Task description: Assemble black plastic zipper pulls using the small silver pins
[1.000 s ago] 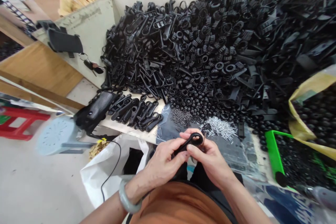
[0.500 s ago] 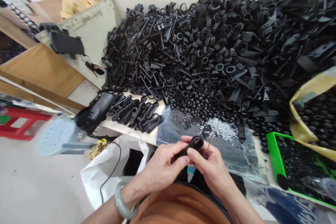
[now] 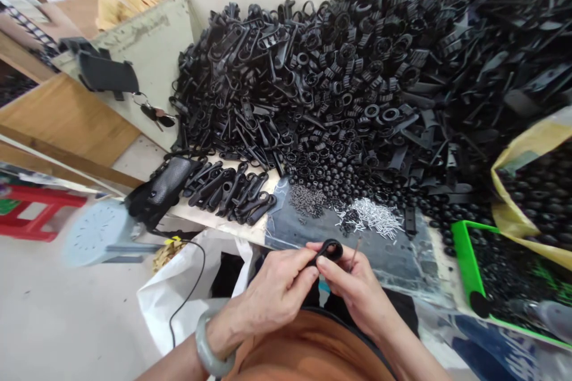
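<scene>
A black plastic part with a ring-shaped end [image 3: 331, 243] is held between my two hands over the table's front edge. My left hand [image 3: 279, 283] pinches its body, which the fingers mostly cover. My right hand [image 3: 351, 280] grips the ring end with thumb and fingers. A thin metal rod [image 3: 355, 251] sticks up from between the right fingers; its lower end is hidden. Just beyond lie a heap of silver pins [image 3: 376, 218] and a heap of small dark pieces [image 3: 307, 199] on a dark mat [image 3: 313, 235]. Similar ringed black parts [image 3: 230, 191] lie in a row to the left.
A big mound of black plastic parts [image 3: 313, 71] fills the walled bench. At right stand a green tray [image 3: 465, 259] and a yellow-edged bag [image 3: 503, 190] of black balls. A black pouch [image 3: 163, 187], a blue stool [image 3: 96, 229] and a white sack [image 3: 156, 294] are at left.
The hands and the black part have shifted slightly left and down in view, with the ring turned a little. Both hands keep their hold. The camera view has moved slightly.
</scene>
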The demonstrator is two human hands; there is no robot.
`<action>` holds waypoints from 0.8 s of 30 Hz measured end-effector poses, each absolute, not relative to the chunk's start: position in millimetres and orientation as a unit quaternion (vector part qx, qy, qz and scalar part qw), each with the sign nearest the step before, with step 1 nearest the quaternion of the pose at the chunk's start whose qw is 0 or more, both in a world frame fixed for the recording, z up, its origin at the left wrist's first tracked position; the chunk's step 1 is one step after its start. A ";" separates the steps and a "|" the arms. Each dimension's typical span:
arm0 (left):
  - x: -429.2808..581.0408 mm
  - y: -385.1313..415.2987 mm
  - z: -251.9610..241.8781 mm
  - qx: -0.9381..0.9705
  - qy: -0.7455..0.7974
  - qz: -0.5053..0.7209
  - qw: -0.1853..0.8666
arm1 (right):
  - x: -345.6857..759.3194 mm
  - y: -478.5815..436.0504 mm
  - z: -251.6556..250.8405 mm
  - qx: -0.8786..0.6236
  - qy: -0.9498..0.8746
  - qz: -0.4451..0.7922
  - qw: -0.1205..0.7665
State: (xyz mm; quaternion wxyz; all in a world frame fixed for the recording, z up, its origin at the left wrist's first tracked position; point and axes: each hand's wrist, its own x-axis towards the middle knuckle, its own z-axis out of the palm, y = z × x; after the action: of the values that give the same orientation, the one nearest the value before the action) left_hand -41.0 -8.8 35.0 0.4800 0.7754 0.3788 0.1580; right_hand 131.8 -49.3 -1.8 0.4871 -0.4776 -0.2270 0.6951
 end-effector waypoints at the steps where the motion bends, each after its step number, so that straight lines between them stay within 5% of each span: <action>1: -41.1 -9.4 33.2 0.777 0.381 0.161 0.475 | 130.0 -48.6 -3.7 -0.481 -0.222 0.695 0.486; 15: -40.1 -9.2 20.3 0.689 0.428 0.230 0.538 | 117.6 -33.5 -5.3 -0.447 -0.245 0.709 0.488; 20: -39.1 0.5 20.1 0.569 0.419 0.237 0.667 | 125.9 -31.4 1.8 -0.502 -0.338 0.610 0.512; 24: -41.9 -1.9 19.2 0.534 0.424 0.283 0.675 | 131.5 -30.2 6.9 -0.500 -0.420 0.539 0.533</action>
State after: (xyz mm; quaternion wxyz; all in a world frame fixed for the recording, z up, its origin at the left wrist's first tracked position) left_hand -41.9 -1.9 19.2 0.6746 0.5339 0.4241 0.2828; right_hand 131.5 -30.2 6.9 0.5330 -0.4996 -0.4198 0.5386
